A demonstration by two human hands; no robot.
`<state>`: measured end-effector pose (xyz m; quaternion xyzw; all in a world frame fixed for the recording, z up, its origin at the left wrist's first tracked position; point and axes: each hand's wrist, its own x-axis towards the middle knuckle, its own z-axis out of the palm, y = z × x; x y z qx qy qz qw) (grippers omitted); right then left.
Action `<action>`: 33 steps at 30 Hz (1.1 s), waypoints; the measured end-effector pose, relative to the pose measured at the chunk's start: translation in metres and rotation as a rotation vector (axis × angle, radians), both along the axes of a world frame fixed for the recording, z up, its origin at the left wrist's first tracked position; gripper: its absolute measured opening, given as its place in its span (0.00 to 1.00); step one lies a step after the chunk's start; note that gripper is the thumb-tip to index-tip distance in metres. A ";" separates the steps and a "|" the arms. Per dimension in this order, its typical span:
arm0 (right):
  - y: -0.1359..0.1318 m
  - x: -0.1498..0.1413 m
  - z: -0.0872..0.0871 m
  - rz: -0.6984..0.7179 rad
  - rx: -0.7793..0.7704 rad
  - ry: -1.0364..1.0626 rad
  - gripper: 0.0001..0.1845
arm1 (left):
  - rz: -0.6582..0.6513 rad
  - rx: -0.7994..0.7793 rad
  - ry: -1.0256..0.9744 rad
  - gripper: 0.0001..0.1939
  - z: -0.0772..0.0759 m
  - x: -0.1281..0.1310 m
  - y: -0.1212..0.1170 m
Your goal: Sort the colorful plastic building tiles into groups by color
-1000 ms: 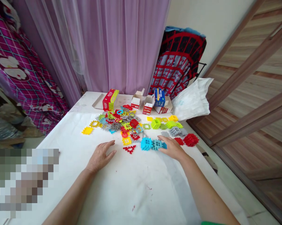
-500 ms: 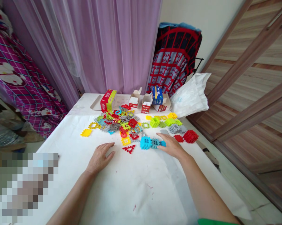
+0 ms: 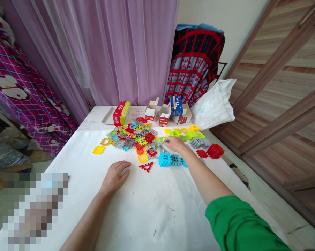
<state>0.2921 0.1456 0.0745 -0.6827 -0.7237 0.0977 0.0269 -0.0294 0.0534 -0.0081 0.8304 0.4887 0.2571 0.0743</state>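
Head view: right hand with fingers drawn together, at the right edge of a heap of plastic interlocking tiles near the far end of the white-covered tabletop. Its fingertips are beside a small green tile; any pinch cannot be told. Left hand spread, resting empty near the tabletop's middle. Blue tile blocks lie just before the right forearm. Cardboard boxes stand along the far edge; a purple curtain hangs behind, with pink patterned bedding at left.
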 end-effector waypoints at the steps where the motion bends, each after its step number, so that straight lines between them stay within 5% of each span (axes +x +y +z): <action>1: 0.007 -0.007 0.001 -0.002 -0.021 -0.017 0.15 | -0.001 0.002 -0.008 0.16 0.000 0.000 0.000; 8: 0.032 -0.038 -0.002 -0.030 -0.122 -0.094 0.17 | 0.006 -0.027 -0.063 0.15 0.001 -0.001 0.002; 16: 0.038 -0.040 -0.004 -0.050 -0.158 -0.091 0.19 | -0.003 -0.045 -0.082 0.15 0.002 -0.001 0.002; 25: 0.023 0.026 0.014 -0.140 -0.046 -0.080 0.17 | -0.017 -0.023 -0.104 0.15 0.001 -0.003 0.005; 33: -0.026 0.091 0.034 -0.192 -0.111 -0.110 0.10 | -0.030 -0.013 -0.126 0.17 0.005 -0.003 0.007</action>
